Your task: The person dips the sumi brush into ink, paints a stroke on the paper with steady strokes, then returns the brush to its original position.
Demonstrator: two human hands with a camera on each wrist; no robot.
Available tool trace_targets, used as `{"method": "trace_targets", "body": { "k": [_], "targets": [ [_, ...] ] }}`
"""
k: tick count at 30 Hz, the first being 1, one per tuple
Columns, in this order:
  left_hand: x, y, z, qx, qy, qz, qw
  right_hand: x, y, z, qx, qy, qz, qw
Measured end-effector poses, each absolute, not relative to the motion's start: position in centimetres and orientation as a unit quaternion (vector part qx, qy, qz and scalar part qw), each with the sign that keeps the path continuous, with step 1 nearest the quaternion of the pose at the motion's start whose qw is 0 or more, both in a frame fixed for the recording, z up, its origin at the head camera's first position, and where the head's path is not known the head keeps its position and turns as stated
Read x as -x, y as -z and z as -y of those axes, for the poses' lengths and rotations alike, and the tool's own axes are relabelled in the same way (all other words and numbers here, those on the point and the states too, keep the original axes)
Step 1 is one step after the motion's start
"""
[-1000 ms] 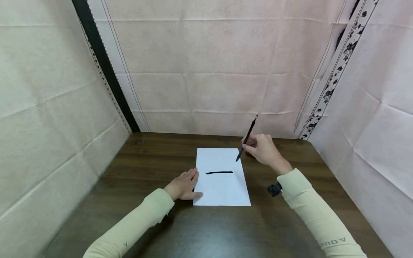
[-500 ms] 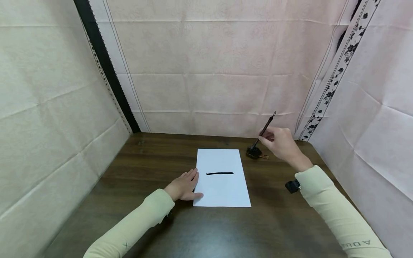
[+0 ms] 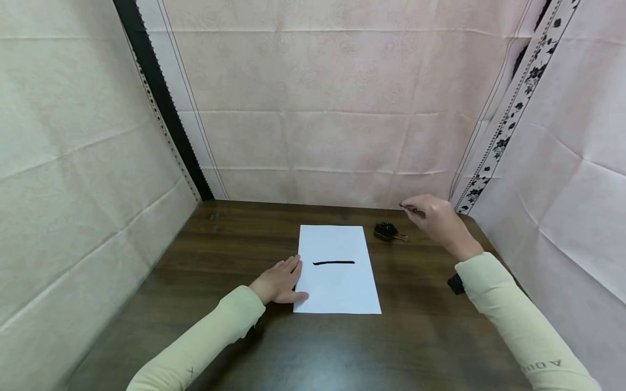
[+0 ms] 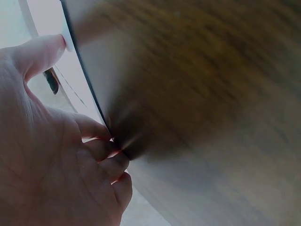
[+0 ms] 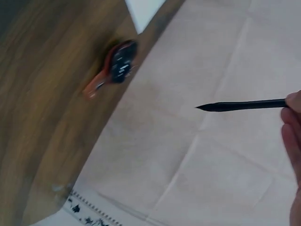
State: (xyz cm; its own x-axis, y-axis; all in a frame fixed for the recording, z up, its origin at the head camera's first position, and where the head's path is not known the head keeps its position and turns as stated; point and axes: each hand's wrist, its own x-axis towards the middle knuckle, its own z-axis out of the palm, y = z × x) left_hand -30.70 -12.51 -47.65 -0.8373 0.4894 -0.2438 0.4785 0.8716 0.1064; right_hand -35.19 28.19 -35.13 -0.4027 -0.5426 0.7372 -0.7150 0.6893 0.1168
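My left hand (image 3: 280,281) lies flat along the left edge of a white sheet of paper (image 3: 337,293), its fingertips and thumb on the sheet. One thick black horizontal stroke (image 3: 334,263) marks the paper's middle. My right hand (image 3: 438,224), up at the back right, pinches a dark writing brush (image 5: 240,106) near its fingertips. In the head view the fingers hide most of the brush; in the right wrist view its black pointed tip is free in the air. Below and left of that hand sits a small ink dish (image 3: 386,231) holding glossy black ink, with a brown handle-like piece.
The dark wooden table (image 3: 235,239) carries the paper and the ink dish. Pale creased cloth (image 3: 332,108) hangs behind it and on both sides. A flower-patterned border (image 3: 501,138) runs down the right corner, a black strip (image 3: 161,103) down the left.
My right hand went from above the paper to the ink dish on the right, put the brush tip in it, then lifted the brush out and tilted it. The left hand stayed put.
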Motion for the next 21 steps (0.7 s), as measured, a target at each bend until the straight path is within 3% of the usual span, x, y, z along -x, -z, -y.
{"method": "trace_targets", "body": {
  "k": [13, 21],
  "targets": [
    [30.4, 47.3, 12.5, -0.256, -0.023, -0.958, 0.128, 37.7, 40.4, -30.3, -0.494, 0.005, 0.756, 0.43],
    [30.5, 47.3, 12.5, -0.255, -0.02, -0.958, 0.126, 38.3, 43.8, -31.7, -0.486, 0.055, 0.757, 0.432]
  ]
}}
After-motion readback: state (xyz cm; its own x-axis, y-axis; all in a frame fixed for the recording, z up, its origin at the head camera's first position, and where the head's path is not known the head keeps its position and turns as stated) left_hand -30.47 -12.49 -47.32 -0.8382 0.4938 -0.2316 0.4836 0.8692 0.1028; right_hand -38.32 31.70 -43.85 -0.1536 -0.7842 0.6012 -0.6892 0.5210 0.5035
